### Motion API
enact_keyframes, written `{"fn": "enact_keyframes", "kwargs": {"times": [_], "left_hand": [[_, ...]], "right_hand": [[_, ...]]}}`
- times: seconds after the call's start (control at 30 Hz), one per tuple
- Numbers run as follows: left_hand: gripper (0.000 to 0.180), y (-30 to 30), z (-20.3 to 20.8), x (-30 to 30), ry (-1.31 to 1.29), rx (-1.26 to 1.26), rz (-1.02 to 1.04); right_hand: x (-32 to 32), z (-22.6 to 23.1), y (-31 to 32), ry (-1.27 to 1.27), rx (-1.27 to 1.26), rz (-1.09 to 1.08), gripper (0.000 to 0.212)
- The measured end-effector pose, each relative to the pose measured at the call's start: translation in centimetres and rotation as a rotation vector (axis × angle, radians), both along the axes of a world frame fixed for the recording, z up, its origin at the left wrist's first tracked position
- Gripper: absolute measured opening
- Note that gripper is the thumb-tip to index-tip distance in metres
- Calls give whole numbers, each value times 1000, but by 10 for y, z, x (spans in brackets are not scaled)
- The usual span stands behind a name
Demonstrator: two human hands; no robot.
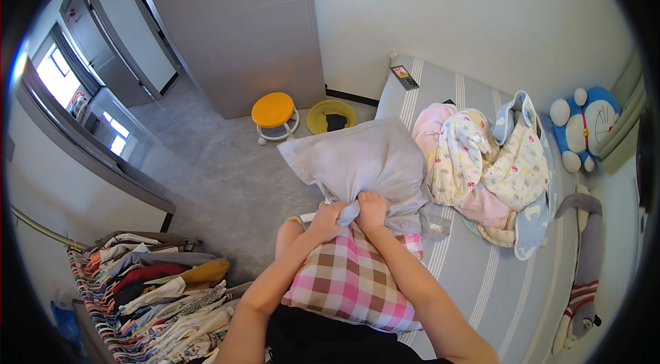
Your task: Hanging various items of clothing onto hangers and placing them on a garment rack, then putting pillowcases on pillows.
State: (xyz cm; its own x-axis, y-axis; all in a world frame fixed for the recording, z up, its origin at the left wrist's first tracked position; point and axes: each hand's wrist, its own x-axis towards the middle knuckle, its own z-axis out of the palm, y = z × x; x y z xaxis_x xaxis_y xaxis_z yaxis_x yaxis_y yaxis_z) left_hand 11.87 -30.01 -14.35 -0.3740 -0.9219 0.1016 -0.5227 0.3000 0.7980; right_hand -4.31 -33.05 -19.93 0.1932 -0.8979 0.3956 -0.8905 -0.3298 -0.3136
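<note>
A grey pillowcase spreads out beyond my hands, its far part full and rounded. My left hand is closed on a bunched fold of the grey cloth. Right beside it, my right hand grips the same gathered fabric. Below my hands, against my lap, lies a pillow in pink, brown and white checks. Its far end meets the grey cloth, and a checked corner shows by the right side of the pillowcase. How far the pillow reaches into the pillowcase is hidden.
To the right is a striped bed with a heap of patterned baby blankets, a phone-like device, a blue plush toy and a long grey plush. An orange stool, a yellow basin and a clothes rack stand around.
</note>
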Motion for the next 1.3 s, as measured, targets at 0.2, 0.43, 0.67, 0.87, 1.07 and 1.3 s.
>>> {"fn": "enact_keyframes", "kwargs": {"times": [0.2, 0.43, 0.67, 0.87, 1.07, 1.3], "left_hand": [[28, -12, -27, 56, -137, -411, 333], [40, 15, -36, 90, -98, 586, 64], [53, -22, 82, 11, -681, 144, -171], [72, -36, 7, -54, -752, -387, -197], [36, -89, -4, -85, -526, -101, 40], [23, -35, 4, -138, 104, 9, 3]], "right_hand": [[5, 35, -2, -344, -194, -49, 10], [21, 22, -20, -291, 40, -125, 7], [8, 22, -8, -621, 292, 383, 25], [-97, 28, 29, -439, -20, 128, 61], [-124, -6, 39, -846, 607, -38, 97], [-76, -12, 26, -1550, 922, -245, 50]]}}
